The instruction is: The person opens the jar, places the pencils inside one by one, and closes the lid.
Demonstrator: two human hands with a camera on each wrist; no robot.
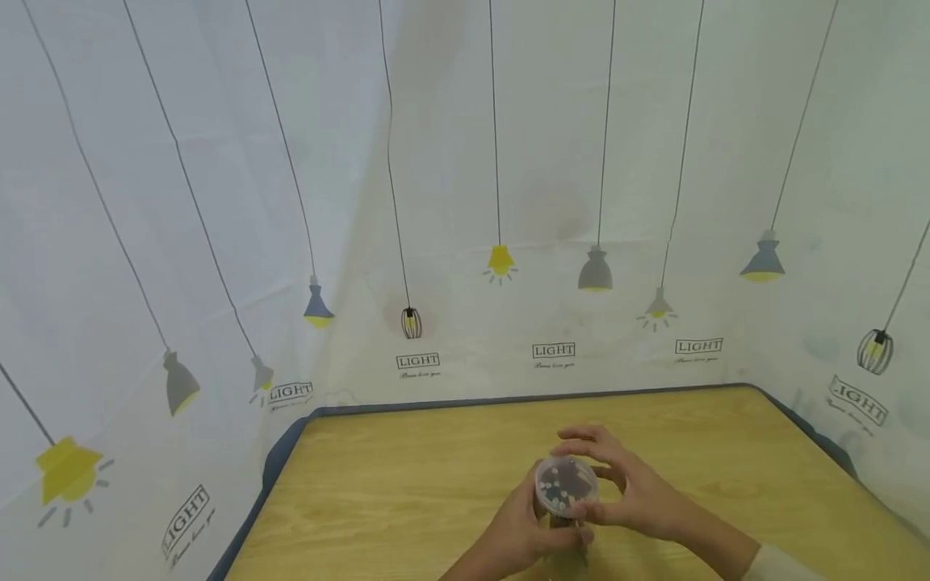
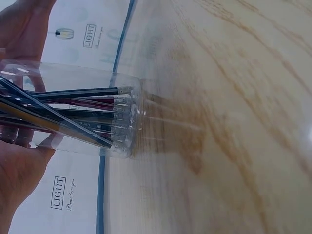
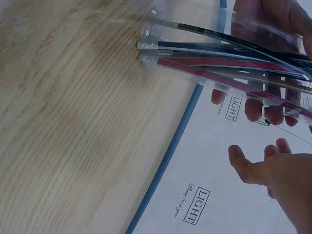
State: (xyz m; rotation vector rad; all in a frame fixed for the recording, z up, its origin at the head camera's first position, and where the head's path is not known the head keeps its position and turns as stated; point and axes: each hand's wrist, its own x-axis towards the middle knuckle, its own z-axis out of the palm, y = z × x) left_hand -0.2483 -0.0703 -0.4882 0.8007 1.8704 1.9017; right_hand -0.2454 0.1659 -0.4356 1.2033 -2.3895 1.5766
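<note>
A clear plastic jar stands with its base right at the wooden table top. Inside it are several pencils, dark, red and orange, their ferrule ends down. My left hand grips the jar from the left, fingers wrapped round its wall; in the right wrist view those fingers show through the plastic. On top is a round translucent lid with pale spots across it. My right hand holds the lid's rim between thumb and fingers. Its lower fingers hang free beside the jar in the right wrist view.
The wooden table has a dark blue edge at the back and sides. Behind it hangs a white cloth printed with lamps and the word LIGHT. A pale sleeve covers the right forearm.
</note>
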